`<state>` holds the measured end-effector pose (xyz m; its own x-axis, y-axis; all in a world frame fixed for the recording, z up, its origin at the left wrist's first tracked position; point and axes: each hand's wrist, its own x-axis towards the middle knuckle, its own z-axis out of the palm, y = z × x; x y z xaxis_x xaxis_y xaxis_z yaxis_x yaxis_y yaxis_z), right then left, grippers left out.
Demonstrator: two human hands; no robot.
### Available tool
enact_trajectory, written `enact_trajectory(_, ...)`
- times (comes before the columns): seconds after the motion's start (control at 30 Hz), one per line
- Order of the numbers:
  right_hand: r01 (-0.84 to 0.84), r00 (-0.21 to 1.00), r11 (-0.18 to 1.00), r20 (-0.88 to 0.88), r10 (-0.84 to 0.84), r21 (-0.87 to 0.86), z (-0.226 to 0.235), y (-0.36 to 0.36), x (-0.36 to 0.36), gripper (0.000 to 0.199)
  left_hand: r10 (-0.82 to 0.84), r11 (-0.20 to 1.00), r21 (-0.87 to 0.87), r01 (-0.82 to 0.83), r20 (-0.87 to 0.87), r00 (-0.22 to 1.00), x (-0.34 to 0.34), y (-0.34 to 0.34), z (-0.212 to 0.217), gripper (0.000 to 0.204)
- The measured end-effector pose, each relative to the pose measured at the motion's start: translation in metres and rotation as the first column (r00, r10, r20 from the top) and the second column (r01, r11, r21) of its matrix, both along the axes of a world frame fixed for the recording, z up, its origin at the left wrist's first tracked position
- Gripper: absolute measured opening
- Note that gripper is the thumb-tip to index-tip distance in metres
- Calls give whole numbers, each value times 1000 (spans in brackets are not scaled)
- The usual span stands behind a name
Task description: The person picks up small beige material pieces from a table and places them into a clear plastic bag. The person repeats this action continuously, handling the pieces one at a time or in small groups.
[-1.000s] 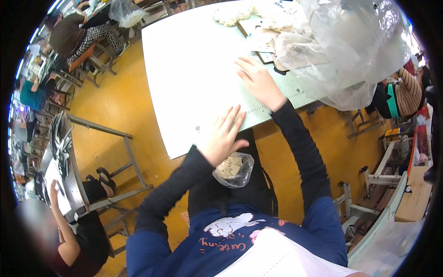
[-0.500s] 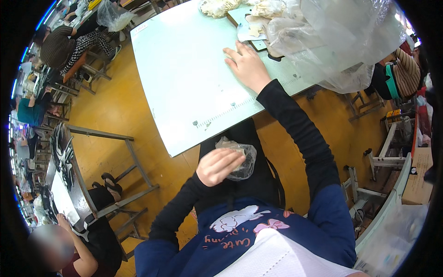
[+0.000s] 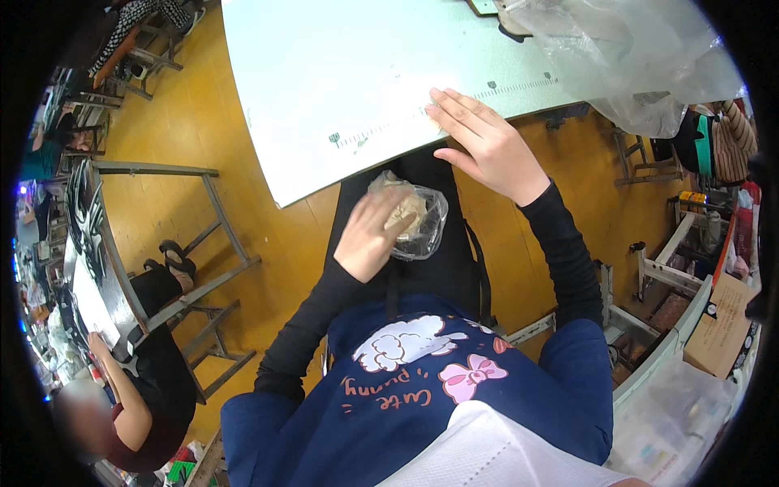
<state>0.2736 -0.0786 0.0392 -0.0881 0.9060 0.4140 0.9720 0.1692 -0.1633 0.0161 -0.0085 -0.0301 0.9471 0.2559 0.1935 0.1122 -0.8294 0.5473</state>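
Observation:
A small clear plastic bag [image 3: 432, 231] holding cream-coloured pieces [image 3: 414, 213] rests on my lap, just below the table edge. My left hand [image 3: 369, 235] reaches over the bag's left side, fingers stretched out and slightly blurred, their tips at the pieces. Above and to the right, my right hand [image 3: 484, 146] is at the near edge of the white table [image 3: 341, 65], by the printed ruler marks. Its fingers lie straight and side by side, with the thumb apart. A small pale piece shows partly beneath those fingers; most of it is hidden.
Large clear plastic bags [image 3: 625, 65] cover the table's far right. A dark-edged board [image 3: 513, 28] pokes out beside them. At left, a person [image 3: 134, 406] sits at another table with a metal frame [image 3: 211, 243]. A cardboard box [image 3: 718, 325] stands at right.
My right hand has drawn back from the pile at the far side to the near table edge. My left hand has opened out over the bag. The view has tilted toward my lap.

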Motion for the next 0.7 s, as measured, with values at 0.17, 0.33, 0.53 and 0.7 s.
enact_trajectory(0.17, -165, 983, 977, 101, 152, 138, 6, -12, 22, 29, 404, 895, -219, -389, 23, 915, -12, -2, -5, 30)
enact_trajectory(0.33, -198, 977, 951, -32, 212, 239, 3, -26, 8, 25, 435, 631, -613, -475, -227, 871, -24, -6, -15, 45)
enact_trajectory(0.53, -238, 947, 963, -252, 201, -124, -43, -44, -56, 29, 352, 646, -586, -489, -339, 872, -21, -13, -5, 59)
enact_trajectory(0.7, -31, 957, 999, -288, 27, -10, -39, -64, -66, 22, 357, 736, -471, -486, -340, 870, -15, -8, 23, 59)
